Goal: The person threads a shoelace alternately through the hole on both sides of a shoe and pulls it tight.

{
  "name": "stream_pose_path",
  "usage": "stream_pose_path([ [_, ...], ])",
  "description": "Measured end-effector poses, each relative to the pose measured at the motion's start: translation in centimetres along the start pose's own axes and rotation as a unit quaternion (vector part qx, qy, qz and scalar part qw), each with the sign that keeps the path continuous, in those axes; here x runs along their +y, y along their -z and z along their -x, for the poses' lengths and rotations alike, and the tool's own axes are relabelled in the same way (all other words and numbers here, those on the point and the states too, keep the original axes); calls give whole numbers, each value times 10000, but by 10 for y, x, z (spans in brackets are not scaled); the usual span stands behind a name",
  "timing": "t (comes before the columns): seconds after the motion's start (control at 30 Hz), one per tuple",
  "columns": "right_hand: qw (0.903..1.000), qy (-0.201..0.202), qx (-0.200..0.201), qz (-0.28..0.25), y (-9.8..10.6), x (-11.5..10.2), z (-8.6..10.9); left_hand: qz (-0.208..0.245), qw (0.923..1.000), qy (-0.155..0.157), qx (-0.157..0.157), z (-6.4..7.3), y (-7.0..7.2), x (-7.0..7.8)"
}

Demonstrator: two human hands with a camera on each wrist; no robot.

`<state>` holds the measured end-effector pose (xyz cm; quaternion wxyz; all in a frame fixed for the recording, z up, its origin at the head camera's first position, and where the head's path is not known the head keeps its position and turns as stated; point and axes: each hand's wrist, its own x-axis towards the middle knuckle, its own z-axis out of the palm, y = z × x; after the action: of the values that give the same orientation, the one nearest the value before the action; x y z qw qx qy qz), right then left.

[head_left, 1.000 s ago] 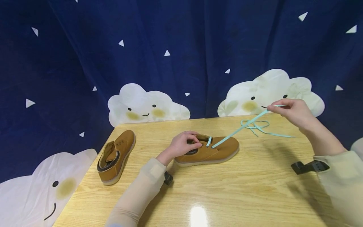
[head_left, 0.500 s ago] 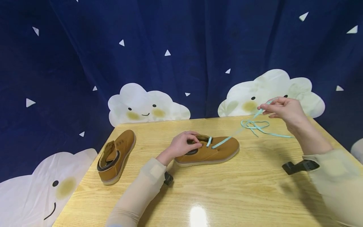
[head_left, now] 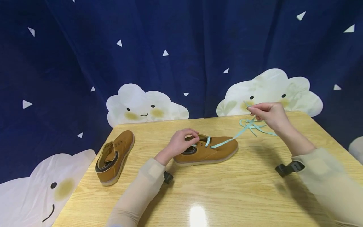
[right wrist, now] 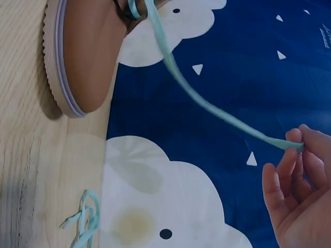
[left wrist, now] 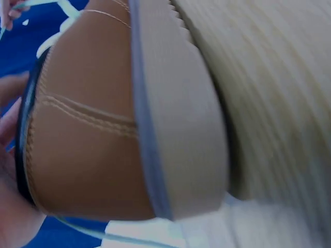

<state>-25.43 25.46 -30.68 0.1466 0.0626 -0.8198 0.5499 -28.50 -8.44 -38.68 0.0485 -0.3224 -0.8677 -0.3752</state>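
A tan lace-up shoe [head_left: 221,151] lies on the table with its toe to the right. My left hand [head_left: 180,143] holds it at the opening, fingers curled over the upper edge near the eyelets. In the left wrist view the shoe's side [left wrist: 88,119] hides part of that hand [left wrist: 13,175]. A flat mint-green shoelace [head_left: 225,142] crosses the front eyelets and rises to the right. My right hand [head_left: 269,116] pinches it in the air, and a short end sticks out past the fingertips. In the right wrist view the lace [right wrist: 207,106] sags slightly between shoe and fingers.
The matching tan shoe [head_left: 116,157] stands at the left without a lace. Another loose mint lace [head_left: 244,123] lies looped at the table's back right. A dark blue curtain [head_left: 198,63] with white clouds hangs behind the wooden table [head_left: 227,189].
My right hand has moved left and slid along the lace, which now hangs slacker. The left hand has shifted slightly, so more of the eyelet row shows. The shoe stays in place.
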Motion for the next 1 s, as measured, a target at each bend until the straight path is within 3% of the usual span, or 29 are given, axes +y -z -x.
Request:
stream_pose_path([
  [0.17,9978,283,-221,552,-15,-4,-3,-183,9989,220,359,-6,-3,4],
  [0.3,9928,610,-500,904,-32,-3,-5,-563,9965,539,298,-7,-7,4],
  [0.43,9862,723,-831,1235,-48,1,-7,-842,9947,516,295,-7,-10,4],
  [0.63,9792,637,-1391,1332,-71,9,-13,-1047,9926,459,399,-8,-12,4],
  [0.8,9710,837,-1763,1380,-92,16,-18,-1037,9923,497,462,-9,-14,3],
  [1.0,9590,1168,-1929,1716,-113,20,-24,-907,9932,537,494,-9,-13,2],
])
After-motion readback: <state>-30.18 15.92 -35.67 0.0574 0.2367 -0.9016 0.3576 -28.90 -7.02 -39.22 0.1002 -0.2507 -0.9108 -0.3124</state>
